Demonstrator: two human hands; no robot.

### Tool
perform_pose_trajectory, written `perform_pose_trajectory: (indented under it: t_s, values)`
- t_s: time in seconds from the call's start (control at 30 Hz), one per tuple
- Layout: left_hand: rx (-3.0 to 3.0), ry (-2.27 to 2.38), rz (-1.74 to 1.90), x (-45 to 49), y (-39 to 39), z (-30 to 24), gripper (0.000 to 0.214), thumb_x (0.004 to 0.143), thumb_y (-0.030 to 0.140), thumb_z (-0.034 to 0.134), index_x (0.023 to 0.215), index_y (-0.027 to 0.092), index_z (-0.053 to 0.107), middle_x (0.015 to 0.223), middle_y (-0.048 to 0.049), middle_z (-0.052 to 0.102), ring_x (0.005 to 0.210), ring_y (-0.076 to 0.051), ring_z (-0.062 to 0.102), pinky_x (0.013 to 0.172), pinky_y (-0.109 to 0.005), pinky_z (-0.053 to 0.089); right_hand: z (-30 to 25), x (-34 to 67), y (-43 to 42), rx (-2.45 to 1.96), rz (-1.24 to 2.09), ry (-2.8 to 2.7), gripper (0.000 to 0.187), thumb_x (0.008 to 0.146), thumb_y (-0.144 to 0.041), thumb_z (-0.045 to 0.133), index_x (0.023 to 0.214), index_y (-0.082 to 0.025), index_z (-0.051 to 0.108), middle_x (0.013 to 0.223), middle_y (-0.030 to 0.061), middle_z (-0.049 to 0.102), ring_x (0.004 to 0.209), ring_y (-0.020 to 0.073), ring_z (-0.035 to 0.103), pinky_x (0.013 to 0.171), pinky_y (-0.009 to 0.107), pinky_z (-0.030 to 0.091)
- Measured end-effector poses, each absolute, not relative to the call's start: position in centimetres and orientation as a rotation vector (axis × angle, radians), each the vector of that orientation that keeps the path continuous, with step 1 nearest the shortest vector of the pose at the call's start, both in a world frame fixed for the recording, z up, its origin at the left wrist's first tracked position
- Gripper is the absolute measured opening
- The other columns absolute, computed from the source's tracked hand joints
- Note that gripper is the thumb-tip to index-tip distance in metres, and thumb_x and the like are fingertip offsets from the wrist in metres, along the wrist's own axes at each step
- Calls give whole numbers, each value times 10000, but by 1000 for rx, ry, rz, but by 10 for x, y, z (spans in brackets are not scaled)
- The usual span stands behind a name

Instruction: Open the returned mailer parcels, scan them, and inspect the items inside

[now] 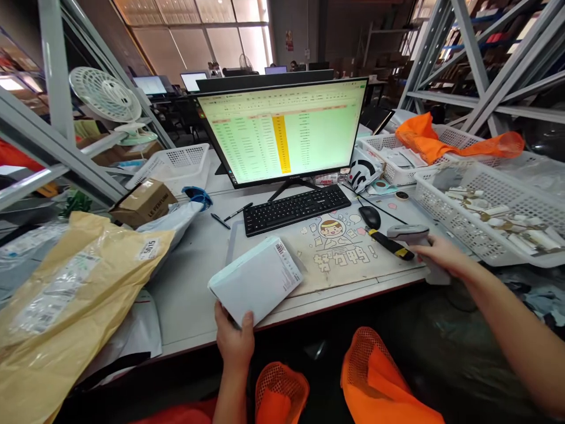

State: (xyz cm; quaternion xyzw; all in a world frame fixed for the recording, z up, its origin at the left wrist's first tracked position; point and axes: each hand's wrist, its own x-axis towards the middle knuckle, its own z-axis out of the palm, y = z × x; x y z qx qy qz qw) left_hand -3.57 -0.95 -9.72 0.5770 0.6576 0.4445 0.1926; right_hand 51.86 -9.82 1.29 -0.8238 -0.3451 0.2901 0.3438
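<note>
My left hand point(233, 341) grips the near corner of a white box point(256, 278) with a barcode label, holding it tilted over the desk's front edge. My right hand point(436, 254) is closed round the handle of a grey barcode scanner point(408, 233) at the right of the desk mat point(353, 253). A black and yellow utility knife point(391, 243) lies just left of the scanner. Behind them are a black mouse point(369, 217), a black keyboard point(295, 208) and a monitor point(282, 131) showing a spreadsheet.
A yellow padded mailer point(66, 306) and grey mail bags lie at the left, with a cardboard box point(143, 202) behind. White baskets point(489, 206) with small items stand at the right, orange mesh point(428, 138) over one. Two pens point(229, 215) lie left of the keyboard. Steel racks flank the desk.
</note>
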Motion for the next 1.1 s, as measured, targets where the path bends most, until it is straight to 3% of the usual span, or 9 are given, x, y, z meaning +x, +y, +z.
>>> perform_pose_trajectory:
  t_s: [0.1, 0.23, 0.37, 0.57, 0.67, 0.77, 0.87, 1.0, 1.1]
  values:
    - [1681, 1979, 1216, -29, -11, -104, 960, 834, 643, 542, 1586, 96, 306, 1393, -258, 593, 1157, -449, 642, 930, -578, 526, 5, 552, -86, -2207, 700, -912, 377, 795, -479, 714, 947, -134, 726, 936, 164, 768, 828, 297, 724, 692, 366, 557]
    - [1809, 2073, 1256, -19, -18, -109, 945, 836, 703, 497, 1485, 18, 436, 1094, -246, 681, 960, -452, 671, 837, -575, 527, 4, 556, -75, -2547, 178, -1052, 474, 835, -481, 691, 1015, -47, 752, 1096, 287, 711, 1103, 437, 653, 937, 515, 501]
    - [1953, 2102, 1299, -16, -22, -114, 712, 799, 688, 572, 1171, 83, 634, 858, -160, 633, 890, -421, 635, 828, -554, 506, 9, 497, -45, -2461, -352, -1275, 483, 934, -438, 546, 1202, -77, 722, 1212, 249, 664, 1170, 414, 594, 1013, 537, 449]
    - [2014, 2150, 1345, -27, -14, -136, 609, 752, 757, 558, 897, 166, 593, 798, -127, 572, 869, -398, 606, 806, -533, 493, 2, 394, 61, -2144, 7, -1750, 418, 964, -354, 514, 1245, -111, 706, 1263, 162, 668, 1178, 295, 582, 1046, 368, 442]
    - [2042, 2087, 1443, -35, -3, -150, 657, 689, 850, 529, 808, 205, 540, 707, -79, 516, 754, -355, 594, 744, -516, 494, -12, 374, 104, -2119, 13, -1793, 467, 951, -319, 535, 1338, -79, 641, 1400, 197, 581, 1314, 325, 484, 1114, 414, 380]
    - [2114, 1997, 1525, -41, 4, -159, 668, 666, 872, 533, 800, 217, 516, 685, -63, 504, 678, -319, 581, 694, -488, 487, -24, 368, 127, -2101, -19, -1800, 552, 968, -346, 531, 1448, -71, 537, 1561, 240, 411, 1467, 387, 293, 1177, 522, 275]
    - [2084, 2013, 1591, -40, 4, -164, 657, 666, 871, 536, 794, 227, 514, 684, -65, 514, 691, -316, 585, 700, -478, 482, -32, 368, 137, -2081, -47, -1805, 524, 984, -399, 517, 1396, -79, 569, 1639, 240, 292, 1522, 419, 156, 1193, 603, 185]
    - [2056, 2012, 1598, -35, 0, -163, 651, 700, 841, 533, 809, 202, 584, 717, -105, 558, 757, -341, 610, 746, -485, 480, -43, 370, 141, -2045, -92, -1791, 492, 1013, -400, 451, 1351, -70, 588, 1684, 228, 192, 1532, 413, 130, 1201, 605, 152]
    - [2040, 1952, 1533, -30, -1, -150, 715, 706, 848, 509, 828, 158, 649, 734, -145, 592, 786, -373, 629, 735, -498, 491, -46, 372, 142, -2023, -123, -1761, 507, 999, -372, 472, 1377, -44, 552, 1662, 253, 242, 1517, 386, 195, 1205, 542, 205]
